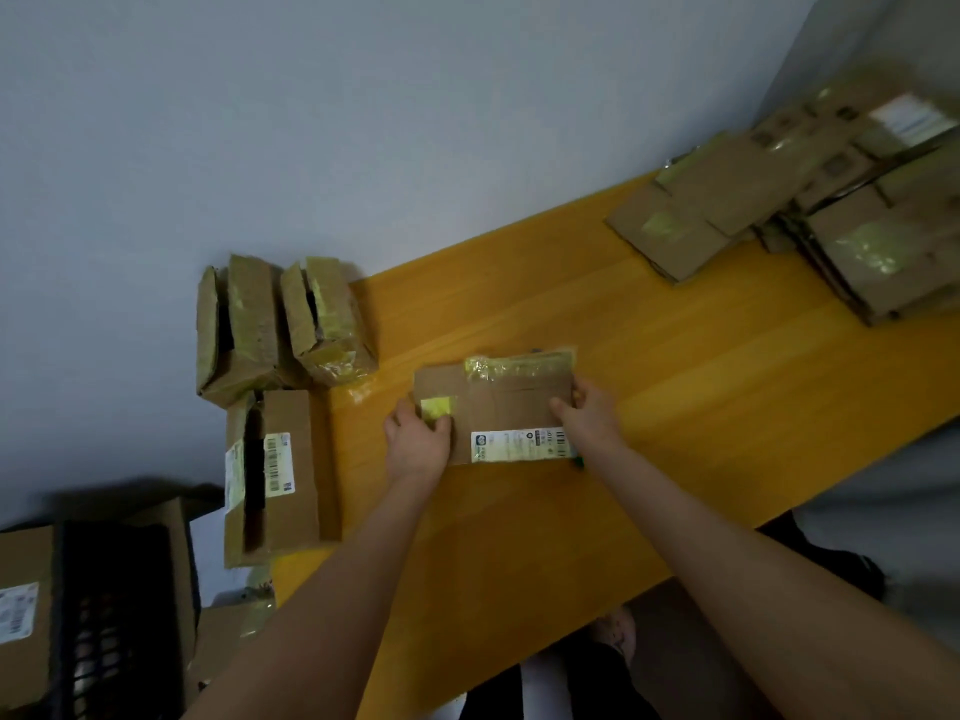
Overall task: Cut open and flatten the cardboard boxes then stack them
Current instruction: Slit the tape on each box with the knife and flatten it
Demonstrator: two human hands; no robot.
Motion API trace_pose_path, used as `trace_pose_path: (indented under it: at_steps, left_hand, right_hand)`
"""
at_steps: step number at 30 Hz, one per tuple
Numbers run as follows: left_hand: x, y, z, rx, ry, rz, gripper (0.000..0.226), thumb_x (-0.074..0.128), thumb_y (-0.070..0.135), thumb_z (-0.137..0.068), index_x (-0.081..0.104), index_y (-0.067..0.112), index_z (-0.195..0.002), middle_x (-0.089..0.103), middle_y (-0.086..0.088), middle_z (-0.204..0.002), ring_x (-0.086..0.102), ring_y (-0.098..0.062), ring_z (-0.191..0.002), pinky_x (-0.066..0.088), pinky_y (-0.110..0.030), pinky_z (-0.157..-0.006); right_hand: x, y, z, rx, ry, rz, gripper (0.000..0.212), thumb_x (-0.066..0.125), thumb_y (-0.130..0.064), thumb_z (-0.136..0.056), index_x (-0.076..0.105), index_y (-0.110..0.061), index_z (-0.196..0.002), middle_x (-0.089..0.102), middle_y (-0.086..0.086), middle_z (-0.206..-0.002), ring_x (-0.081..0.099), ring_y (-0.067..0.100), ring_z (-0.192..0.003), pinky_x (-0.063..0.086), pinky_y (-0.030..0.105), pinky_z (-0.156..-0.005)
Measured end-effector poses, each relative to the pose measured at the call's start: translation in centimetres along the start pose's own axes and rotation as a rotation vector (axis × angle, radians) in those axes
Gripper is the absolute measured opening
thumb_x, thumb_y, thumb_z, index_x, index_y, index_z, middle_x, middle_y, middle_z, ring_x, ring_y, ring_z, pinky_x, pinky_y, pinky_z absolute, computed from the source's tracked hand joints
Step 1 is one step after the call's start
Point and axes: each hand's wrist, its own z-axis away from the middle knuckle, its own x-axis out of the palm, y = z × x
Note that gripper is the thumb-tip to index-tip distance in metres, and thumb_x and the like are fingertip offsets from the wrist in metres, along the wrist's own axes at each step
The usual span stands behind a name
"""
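Down at my left, below the worktop [675, 407], a black crate [114, 615] sits against a brown carton [23, 605]. Past my forearms, near the middle of the worktop, lies the flattened box [498, 402]. Its long axis runs from my left to my right, and its broad face is turned up. My left hand [418, 439] grips its left end, thumb pressed on a patch of yellow tape [436, 407]. My right hand [592, 413] grips the right end, thumb on top of the cardboard. A white label [519, 444] runs along the near edge towards the right, and crumpled yellow-green tape lines the far edge.

At the worktop's left end a taller box [280, 475] stands in its full shape, a barcode sticker on top and a dark gap along its flap. Behind it, against the wall [363, 122], are two more boxes [236, 330] with their flaps ajar. Far off to my right, near the corner, a stack of flattened boxes [779, 200] lies spread in loose, overlapping layers.
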Motion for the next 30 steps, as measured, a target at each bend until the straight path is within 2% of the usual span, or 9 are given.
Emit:
trace_pose_path:
  at_steps: [4,6,9,13,16,19,24,27,30]
  left_hand:
    - [1.7,5.2,1.0,0.066,-0.052,0.009,0.046,0.055,0.037,-0.095,0.046,0.007,-0.129,0.055,-0.012,-0.128,0.055,-0.032,-0.111,0.044,-0.037,-0.084]
    - [3.2,8.1,1.9,0.068,-0.059,0.035,0.049,0.059,0.038,-0.093,0.048,0.007,-0.129,0.059,-0.012,-0.124,0.058,-0.031,-0.110,0.045,-0.035,-0.082]
    - [6.3,13.2,3.4,0.068,-0.053,0.037,0.058,0.066,0.040,-0.088,0.047,0.006,-0.130,0.060,-0.013,-0.123,0.059,-0.031,-0.109,0.049,-0.039,-0.087]
    - [11.3,20.0,5.9,0.077,-0.034,0.034,0.060,0.070,0.042,-0.085,0.047,0.006,-0.128,0.060,-0.012,-0.122,0.058,-0.029,-0.109,0.048,-0.038,-0.082]
    - [15.3,24.6,8.2,0.070,-0.022,0.001,0.056,0.070,0.040,-0.086,0.049,0.006,-0.126,0.061,-0.012,-0.120,0.058,-0.030,-0.109,0.047,-0.037,-0.083]
    - [18.1,27.9,9.2,0.067,-0.028,0.043,0.051,0.069,0.034,-0.088,0.049,0.004,-0.124,0.060,-0.014,-0.121,0.057,-0.031,-0.110,0.045,-0.038,-0.083]
    - [21.7,33.8,8.5,0.100,-0.014,0.064,0.046,0.064,0.028,-0.092,0.048,0.002,-0.127,0.060,-0.016,-0.123,0.057,-0.032,-0.111,0.047,-0.037,-0.084]
    - [23.2,37.8,6.8,0.130,-0.001,0.080,0.047,0.064,0.024,-0.092,0.047,0.004,-0.131,0.060,-0.014,-0.125,0.057,-0.032,-0.113,0.047,-0.036,-0.086]
    - [24.8,42.4,4.2,0.179,0.021,0.138,0.058,0.067,0.019,-0.089,0.040,0.008,-0.140,0.057,-0.014,-0.131,0.057,-0.032,-0.115,0.048,-0.039,-0.094]
  right_hand:
    - [-5.9,-0.1,-1.6,-0.066,0.060,0.053,0.045,0.054,-0.013,-0.096,0.045,-0.013,-0.140,0.059,0.007,-0.125,0.055,0.015,-0.087,0.037,0.014,-0.052]
    - [-9.1,0.3,-2.5,-0.071,0.085,0.057,0.045,0.055,-0.014,-0.096,0.045,-0.014,-0.140,0.059,0.006,-0.126,0.056,0.015,-0.086,0.039,0.017,-0.054]
    - [-14.7,1.0,-4.4,-0.078,0.112,0.037,0.050,0.058,-0.017,-0.094,0.043,-0.015,-0.142,0.058,0.008,-0.129,0.062,0.019,-0.091,0.053,0.032,-0.072]
    - [-22.9,2.4,-7.4,-0.050,0.149,-0.036,0.055,0.065,-0.011,-0.088,0.041,-0.014,-0.138,0.059,0.011,-0.122,0.055,0.010,-0.067,0.048,0.023,-0.055]
    - [-29.0,3.8,-9.4,-0.050,0.140,-0.017,0.050,0.067,-0.010,-0.086,0.045,-0.015,-0.131,0.060,0.006,-0.113,0.057,0.011,-0.071,0.048,0.022,-0.055]
    - [-33.1,4.1,-11.1,-0.087,0.135,0.042,0.053,0.070,-0.012,-0.084,0.046,-0.017,-0.131,0.060,0.004,-0.119,0.055,0.012,-0.080,0.045,0.019,-0.056]
    - [-38.4,2.9,-15.5,-0.121,0.191,0.200,0.058,0.072,-0.020,-0.081,0.046,-0.025,-0.133,0.056,0.003,-0.126,0.059,0.023,-0.105,0.054,0.042,-0.086]
    - [-40.9,1.0,-19.0,-0.135,0.224,0.273,0.063,0.068,-0.023,-0.086,0.039,-0.025,-0.142,0.047,0.005,-0.134,0.053,0.026,-0.115,0.046,0.034,-0.084]
    - [-43.4,-1.3,-23.2,-0.168,0.295,0.300,0.069,0.067,-0.024,-0.087,0.031,-0.028,-0.146,0.042,0.006,-0.135,0.054,0.026,-0.113,0.051,0.036,-0.085]
